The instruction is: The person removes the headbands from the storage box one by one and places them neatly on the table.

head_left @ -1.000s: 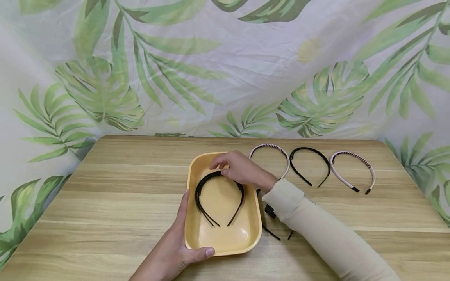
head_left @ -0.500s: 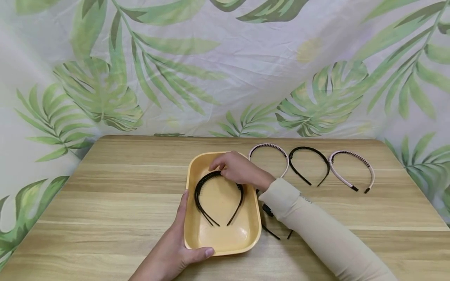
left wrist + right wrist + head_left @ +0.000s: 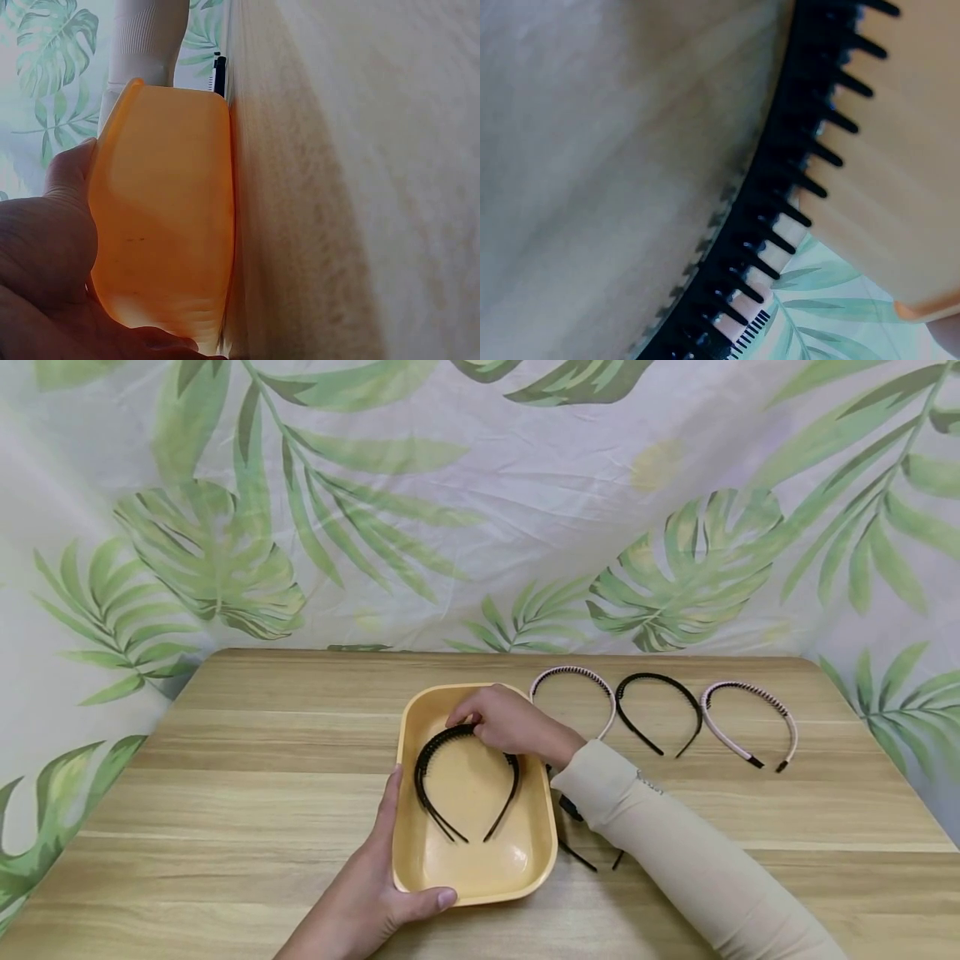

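Right at the bent fingers of the right hand [image 3: 517, 722] lies the far arch of the overlapping black toothed headbands [image 3: 448, 734], inside the yellow tray [image 3: 480, 872], open ends toward its near rim; whether they pinch it, I cannot tell. Farther from the arch, the left hand [image 3: 375, 872] grips the tray's near-left corner.

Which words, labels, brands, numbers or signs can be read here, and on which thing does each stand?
None can be read.
Right sleeve, near the cuff: small dark lettering, too small and blurred to read.
Outer wall of the yellow tray, in the left wrist view: tiny dark marks; I cannot tell if they are print.
Black headbands in the tray: no lettering shows.
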The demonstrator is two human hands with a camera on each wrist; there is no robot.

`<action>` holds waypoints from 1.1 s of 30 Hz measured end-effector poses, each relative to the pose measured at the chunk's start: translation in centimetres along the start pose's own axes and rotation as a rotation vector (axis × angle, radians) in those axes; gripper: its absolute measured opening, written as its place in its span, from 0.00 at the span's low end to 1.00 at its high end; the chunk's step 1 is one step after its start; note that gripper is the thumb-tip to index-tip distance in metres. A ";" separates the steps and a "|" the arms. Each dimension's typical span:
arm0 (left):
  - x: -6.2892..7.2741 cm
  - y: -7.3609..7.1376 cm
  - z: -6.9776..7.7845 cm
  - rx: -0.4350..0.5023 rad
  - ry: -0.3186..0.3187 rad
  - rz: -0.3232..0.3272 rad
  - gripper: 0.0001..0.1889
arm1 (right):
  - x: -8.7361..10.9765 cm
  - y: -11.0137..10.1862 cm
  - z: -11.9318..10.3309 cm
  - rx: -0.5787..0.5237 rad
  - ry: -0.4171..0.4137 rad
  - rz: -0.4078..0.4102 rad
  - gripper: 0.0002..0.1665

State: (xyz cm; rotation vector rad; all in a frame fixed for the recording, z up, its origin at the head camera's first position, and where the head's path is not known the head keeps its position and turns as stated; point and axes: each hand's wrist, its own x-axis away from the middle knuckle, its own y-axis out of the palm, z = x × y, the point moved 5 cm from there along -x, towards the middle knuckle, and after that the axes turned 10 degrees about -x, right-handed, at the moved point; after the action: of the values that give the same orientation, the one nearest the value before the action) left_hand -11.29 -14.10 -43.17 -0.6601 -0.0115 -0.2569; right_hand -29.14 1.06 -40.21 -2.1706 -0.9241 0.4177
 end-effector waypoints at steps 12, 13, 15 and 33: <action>0.0 0.0 -0.2 0.013 -0.058 -0.026 0.77 | 0.0 0.0 0.0 0.025 -0.003 -0.005 0.31; 0.0 0.0 -0.2 0.010 -0.060 -0.026 0.77 | 0.0 0.0 0.0 0.026 -0.005 -0.005 0.31; 0.0 0.0 -0.1 0.002 -0.059 -0.025 0.77 | 0.0 0.0 0.0 0.031 -0.007 -0.005 0.30; 0.0 -0.1 -0.1 -0.030 -0.050 -0.017 0.77 | 0.2 -0.2 -0.1 -0.006 -0.016 0.031 0.28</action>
State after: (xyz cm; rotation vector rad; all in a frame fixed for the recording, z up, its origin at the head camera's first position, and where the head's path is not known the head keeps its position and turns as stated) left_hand -11.35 -14.26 -43.20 -0.6962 -0.0615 -0.2569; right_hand -29.04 1.23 -39.94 -2.1927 -0.9023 0.4488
